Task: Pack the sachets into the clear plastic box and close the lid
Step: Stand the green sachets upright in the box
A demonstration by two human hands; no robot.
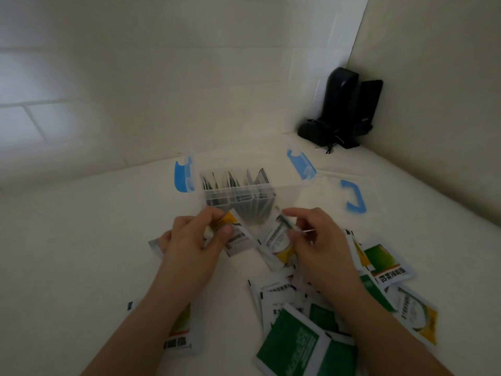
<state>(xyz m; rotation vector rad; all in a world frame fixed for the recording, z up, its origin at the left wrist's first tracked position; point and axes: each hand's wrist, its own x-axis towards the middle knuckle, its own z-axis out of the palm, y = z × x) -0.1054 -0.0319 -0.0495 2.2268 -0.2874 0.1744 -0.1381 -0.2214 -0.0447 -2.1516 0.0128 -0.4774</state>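
Note:
A clear plastic box (284,196) with blue latches stands open ahead of my hands, and several sachets (235,180) stand upright inside its left half. Its clear lid with a blue handle (353,198) lies to the right of the box. My left hand (195,237) pinches a white and yellow sachet (238,236) just in front of the box. My right hand (311,240) grips another white and yellow sachet (278,242) beside it. A pile of loose green and white sachets (303,335) lies on the white surface under my right forearm.
One more sachet (180,337) lies under my left forearm. Black speakers (341,107) with cables stand in the far right corner against the white walls. The white surface (81,240) extends to the left of the box.

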